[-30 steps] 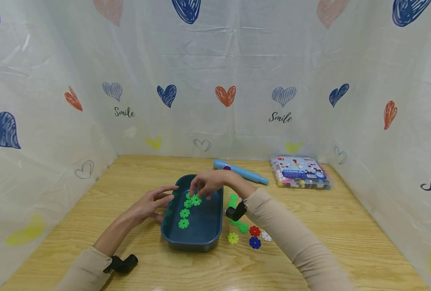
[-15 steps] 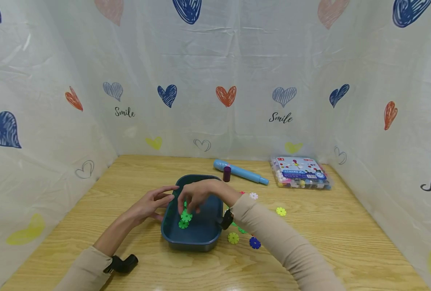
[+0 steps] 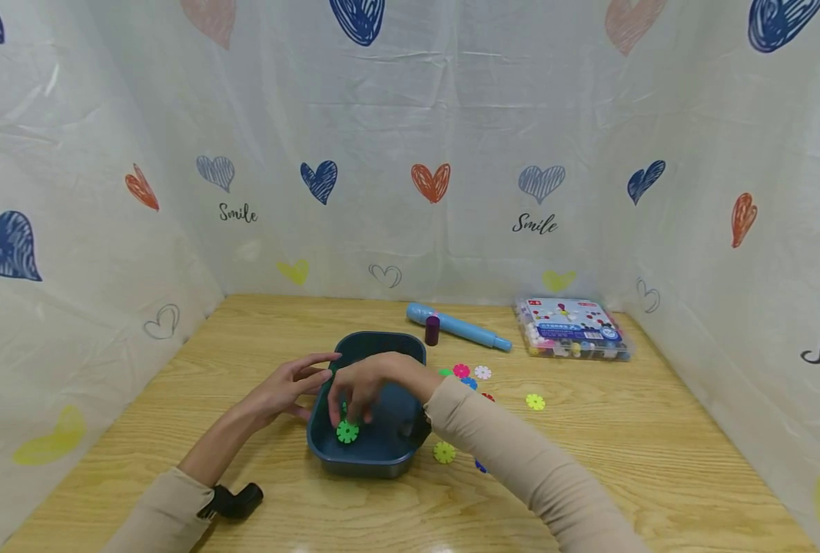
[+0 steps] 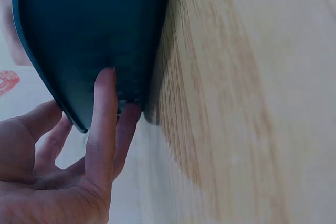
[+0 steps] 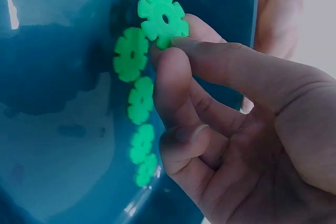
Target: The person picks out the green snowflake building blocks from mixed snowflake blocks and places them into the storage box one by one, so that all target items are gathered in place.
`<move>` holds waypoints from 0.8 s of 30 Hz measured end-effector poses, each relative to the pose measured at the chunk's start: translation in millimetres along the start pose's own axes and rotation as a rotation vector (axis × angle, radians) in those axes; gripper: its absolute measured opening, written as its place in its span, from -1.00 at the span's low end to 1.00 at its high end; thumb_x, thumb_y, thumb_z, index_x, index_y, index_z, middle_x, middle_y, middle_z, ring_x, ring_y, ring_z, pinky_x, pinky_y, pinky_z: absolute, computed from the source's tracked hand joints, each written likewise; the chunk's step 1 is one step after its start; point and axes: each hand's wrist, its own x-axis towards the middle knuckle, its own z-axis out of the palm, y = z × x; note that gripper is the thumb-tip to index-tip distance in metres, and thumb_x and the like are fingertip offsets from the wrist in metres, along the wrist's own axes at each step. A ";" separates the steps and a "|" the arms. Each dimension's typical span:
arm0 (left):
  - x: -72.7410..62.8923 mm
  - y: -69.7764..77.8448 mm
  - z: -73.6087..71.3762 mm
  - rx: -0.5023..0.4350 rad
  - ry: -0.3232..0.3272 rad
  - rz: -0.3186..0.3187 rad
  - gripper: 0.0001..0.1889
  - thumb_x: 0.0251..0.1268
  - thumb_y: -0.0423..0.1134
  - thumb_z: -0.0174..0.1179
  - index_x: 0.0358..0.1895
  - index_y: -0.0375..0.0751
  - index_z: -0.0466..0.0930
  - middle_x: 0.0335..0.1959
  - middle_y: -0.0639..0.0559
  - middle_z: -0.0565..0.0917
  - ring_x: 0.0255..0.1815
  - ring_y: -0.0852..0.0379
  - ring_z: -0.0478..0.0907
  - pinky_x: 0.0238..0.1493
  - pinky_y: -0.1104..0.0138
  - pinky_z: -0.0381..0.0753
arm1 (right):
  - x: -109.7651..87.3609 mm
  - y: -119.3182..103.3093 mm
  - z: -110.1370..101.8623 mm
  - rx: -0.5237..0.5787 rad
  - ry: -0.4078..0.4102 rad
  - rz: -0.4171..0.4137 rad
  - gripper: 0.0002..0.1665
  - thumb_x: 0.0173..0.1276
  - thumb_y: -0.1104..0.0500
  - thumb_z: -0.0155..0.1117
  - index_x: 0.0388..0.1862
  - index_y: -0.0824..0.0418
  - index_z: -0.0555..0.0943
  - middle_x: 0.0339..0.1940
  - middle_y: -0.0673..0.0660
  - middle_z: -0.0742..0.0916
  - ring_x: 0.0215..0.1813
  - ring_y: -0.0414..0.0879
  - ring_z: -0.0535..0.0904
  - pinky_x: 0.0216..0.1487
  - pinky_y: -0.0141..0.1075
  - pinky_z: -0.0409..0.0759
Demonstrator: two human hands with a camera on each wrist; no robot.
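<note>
My right hand [image 3: 368, 380] is inside a dark blue plastic basin [image 3: 364, 468]. Thumb and index finger pinch a green snowflake disc [image 5: 153, 23], a notched round toy piece, just above the basin floor. Several more green snowflake discs [image 5: 140, 100] lie in a row along the basin bottom in the right wrist view; from the head camera my hand mostly covers them. On the basin's left side, my left hand [image 3: 292, 388] rests its extended, spread fingers against the outer wall and rim. Its fingertips [image 4: 106, 77] touch the wall in the left wrist view.
Right of the basin lie loose discs: yellow [image 3: 444, 452], pink [image 3: 461, 370], white [image 3: 483, 372] and others, some behind my sleeve. A purple cylinder [image 3: 433, 332], a light blue tube [image 3: 461, 328] and a clear case of beads [image 3: 572, 330] stand farther back.
My right hand has moved nearer along the row of green discs, toward the basin's front end, with a disc in its fingertips. The left hand and the basin stay put.
</note>
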 end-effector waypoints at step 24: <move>-1.0 1.0 0.4 -0.008 -0.005 -0.005 -0.42 0.49 0.04 0.05 0.50 0.04 0.21 0.49 -0.35 0.23 0.39 -0.43 0.32 -0.24 0.05 0.73 | 2.1 -3.0 3.8 -0.054 -0.031 -0.027 -0.75 0.46 0.28 0.16 0.03 0.11 0.66 -0.20 0.04 0.72 -0.41 -0.18 0.66 -0.37 -0.39 0.55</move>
